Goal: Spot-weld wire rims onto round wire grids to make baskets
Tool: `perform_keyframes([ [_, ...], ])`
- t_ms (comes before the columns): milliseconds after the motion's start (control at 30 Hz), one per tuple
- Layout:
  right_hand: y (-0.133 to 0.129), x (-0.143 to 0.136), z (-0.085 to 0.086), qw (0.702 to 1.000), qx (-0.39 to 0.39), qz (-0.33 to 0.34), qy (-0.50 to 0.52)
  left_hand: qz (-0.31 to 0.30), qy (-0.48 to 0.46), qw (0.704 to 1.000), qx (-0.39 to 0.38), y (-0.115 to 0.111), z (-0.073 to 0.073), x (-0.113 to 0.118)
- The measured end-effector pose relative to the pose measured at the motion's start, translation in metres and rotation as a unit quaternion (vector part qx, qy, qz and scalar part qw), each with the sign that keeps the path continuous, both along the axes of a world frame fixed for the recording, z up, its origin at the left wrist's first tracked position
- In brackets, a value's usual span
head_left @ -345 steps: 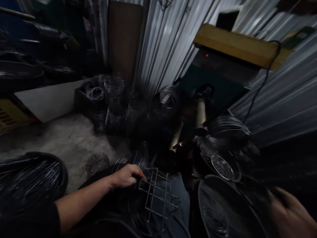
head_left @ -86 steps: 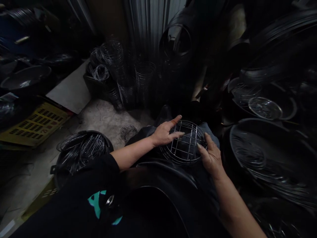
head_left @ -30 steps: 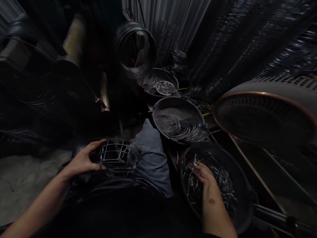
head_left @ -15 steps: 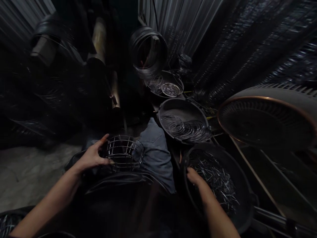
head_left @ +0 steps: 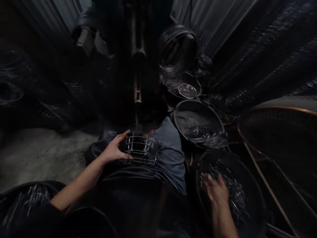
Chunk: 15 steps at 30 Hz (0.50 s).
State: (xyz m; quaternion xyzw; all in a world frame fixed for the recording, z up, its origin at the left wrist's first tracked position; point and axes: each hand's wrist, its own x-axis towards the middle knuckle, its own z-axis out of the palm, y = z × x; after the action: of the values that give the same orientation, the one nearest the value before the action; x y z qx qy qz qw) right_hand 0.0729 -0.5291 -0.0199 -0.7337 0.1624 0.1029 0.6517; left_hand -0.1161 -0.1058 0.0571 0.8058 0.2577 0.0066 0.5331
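A small round wire cage (head_left: pixel 140 152) of shiny bars rests over my lap. My left hand (head_left: pixel 114 150) grips its left side, thumb at the lower bars and fingers at the upper rim. Over a dark round pan (head_left: pixel 256 185) on the right is my right hand (head_left: pixel 218 190), blurred, with its fingers apart. Short cut metal wires (head_left: pixel 236 195) lie heaped in that pan, just beside and under the right fingers. Whether a wire touches those fingertips is too blurred to make out.
Wire rings (head_left: pixel 198 130) fill part of a middle pan (head_left: pixel 200 105). Behind it, another pan holds a small dish (head_left: pixel 187 91). A wire coil (head_left: pixel 177 49) hangs above. A copper-rimmed round guard (head_left: pixel 279 109) stands right; a wire-filled container (head_left: pixel 29 201) sits lower left.
My view has swung left, so things appear further right. My right hand has gone from the pan's near-left rim to over the wires, fingers spreading. The left hand keeps holding the cage.
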Motion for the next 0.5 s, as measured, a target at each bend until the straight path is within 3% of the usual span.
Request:
perform_keyframes([
  [100, 0.048, 0.027, 0.032, 0.996, 0.012, 0.062, -0.067, 0.004, -0.031, 0.999, 0.005, -0.001, 0.007, 0.000],
  [167, 0.094, 0.038, 0.045, 0.981, -0.038, 0.128, -0.143, 0.002, -0.055, 0.998, 0.024, 0.001, 0.015, 0.003],
  [300, 0.172, 0.038, 0.047, 0.922, -0.155, 0.238, -0.262, 0.045, -0.091, 0.991, 0.089, 0.009, 0.033, 0.007],
  [400, 0.194, 0.034, 0.048, 0.912, -0.168, 0.261, -0.267, 0.072, -0.105, 0.983, 0.128, 0.017, 0.039, 0.008],
  [500, 0.199, 0.033, 0.072, 0.892, -0.180, 0.318, -0.266, 0.076, -0.103, 0.980, 0.154, 0.026, 0.040, 0.012],
])
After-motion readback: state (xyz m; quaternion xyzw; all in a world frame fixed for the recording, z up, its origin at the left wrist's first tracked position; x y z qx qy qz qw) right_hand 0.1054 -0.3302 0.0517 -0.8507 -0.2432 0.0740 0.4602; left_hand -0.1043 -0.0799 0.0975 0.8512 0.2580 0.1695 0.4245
